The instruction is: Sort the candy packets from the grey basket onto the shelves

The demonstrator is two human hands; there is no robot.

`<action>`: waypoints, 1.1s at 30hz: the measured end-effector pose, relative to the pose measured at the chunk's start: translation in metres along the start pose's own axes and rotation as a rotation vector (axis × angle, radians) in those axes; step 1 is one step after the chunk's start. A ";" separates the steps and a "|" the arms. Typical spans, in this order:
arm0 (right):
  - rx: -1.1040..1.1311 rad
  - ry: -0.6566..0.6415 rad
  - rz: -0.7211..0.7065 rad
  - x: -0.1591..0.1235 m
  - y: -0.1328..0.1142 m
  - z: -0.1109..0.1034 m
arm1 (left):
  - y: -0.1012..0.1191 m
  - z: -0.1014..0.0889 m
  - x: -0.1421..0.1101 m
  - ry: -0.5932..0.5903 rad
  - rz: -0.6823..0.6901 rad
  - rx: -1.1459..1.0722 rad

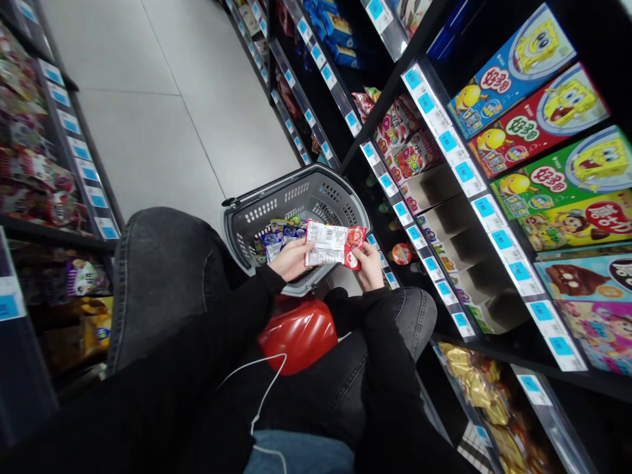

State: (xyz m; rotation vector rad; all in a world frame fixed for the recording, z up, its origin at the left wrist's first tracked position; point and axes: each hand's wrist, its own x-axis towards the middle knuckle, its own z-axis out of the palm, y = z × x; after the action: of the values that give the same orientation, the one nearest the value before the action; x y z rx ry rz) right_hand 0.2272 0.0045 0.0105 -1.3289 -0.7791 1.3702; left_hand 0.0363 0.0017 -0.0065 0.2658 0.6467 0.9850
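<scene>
Between my two hands is a red and white candy packet [326,245], its printed back with a barcode facing up. The fingers of my left hand [290,259] pinch its left end. My right hand [370,265] grips the red right end. Just beneath the packet stands a grey shopping basket [261,191] with slotted walls. Several small snack packets [281,236], blue, white and green, lie inside the basket, partly covered by the held packet.
A red plastic stool [296,336] sits between my legs. A white cable [261,401] hangs over my lap. Shelves with price tags line both sides: cartoon snack boxes [538,112] and candy bags [412,155] on the right, bagged sweets [39,171] on the left. Grey floor tiles [133,125] stretch ahead.
</scene>
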 end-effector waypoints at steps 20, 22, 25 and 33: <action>-0.920 -0.391 -0.390 0.006 0.039 0.012 | 0.015 -0.018 0.011 0.800 0.166 0.173; -0.968 -0.433 -0.336 0.009 0.055 0.018 | 0.015 -0.017 0.011 0.791 0.183 0.158; -0.995 -0.455 -0.260 0.013 0.080 0.027 | 0.015 -0.016 0.011 0.779 0.183 0.139; -1.134 -0.215 -0.173 0.031 0.117 0.051 | 0.014 -0.018 0.007 0.669 0.121 0.071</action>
State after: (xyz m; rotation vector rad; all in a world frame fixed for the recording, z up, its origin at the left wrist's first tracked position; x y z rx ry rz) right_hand 0.1562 0.0136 -0.0996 -1.8780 -1.9374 0.9106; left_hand 0.0189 0.0137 -0.0165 0.0281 1.2868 1.1737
